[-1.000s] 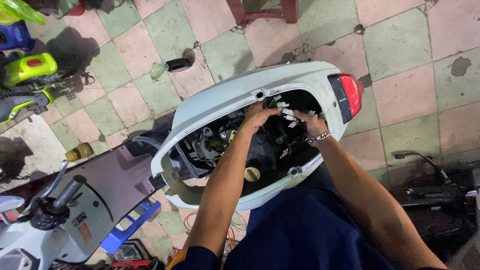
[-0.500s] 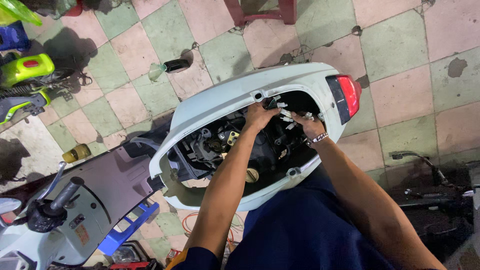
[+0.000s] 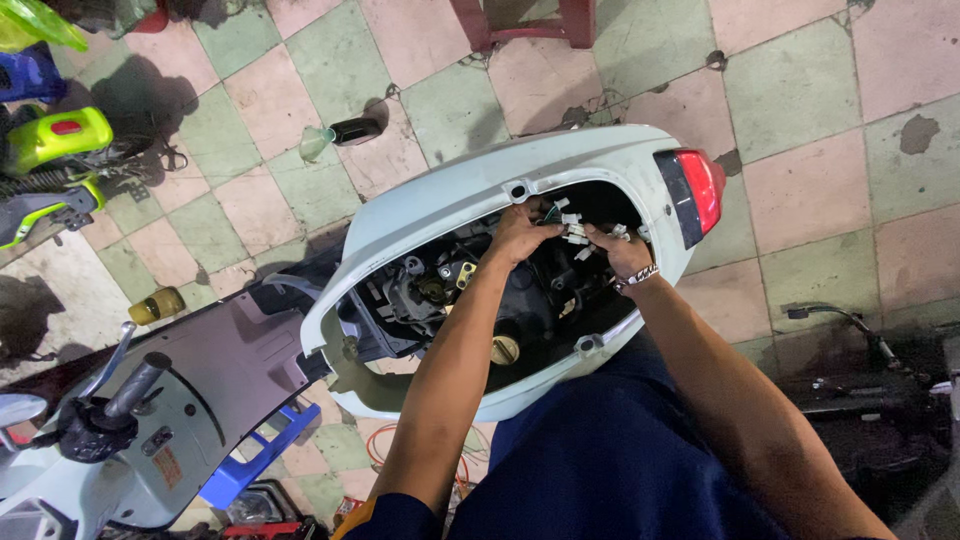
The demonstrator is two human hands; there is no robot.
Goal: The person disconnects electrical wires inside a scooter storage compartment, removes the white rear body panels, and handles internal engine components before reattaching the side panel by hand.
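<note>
While I lean over the scooter, the far left of my view holds a lime-green machine (image 3: pixel 55 140) with a small red patch on top, parked on the pink and green floor tiles (image 3: pixel 420 110). Below it, a yellow-capped jar (image 3: pixel 157 305) sits on the floor just beside the scooter's footboard (image 3: pixel 215 365). The grey handlebar grip (image 3: pixel 135 385) pokes up at the lower left, and a small reddish rectangular label (image 3: pixel 168 468) is stuck on the pale panel beneath it. A blue plastic stool (image 3: pixel 250 470) stands under the footboard. Further up, a dark bottle with a green funnel (image 3: pixel 340 135) lies on the tiles.

In the middle is the white scooter body (image 3: pixel 450 205), its seat off, the engine bay open. My left hand (image 3: pixel 520 238) is curled inside the bay, fingers pinching the bundle of wires with white plugs (image 3: pixel 570 225) near the upper rim. My right hand (image 3: pixel 620 252), a beaded bracelet on the wrist, grips the same bundle from the other side. A brass-coloured round cap (image 3: pixel 505 350) shows lower in the bay.

To the right comes the red tail light (image 3: pixel 700 185).
</note>
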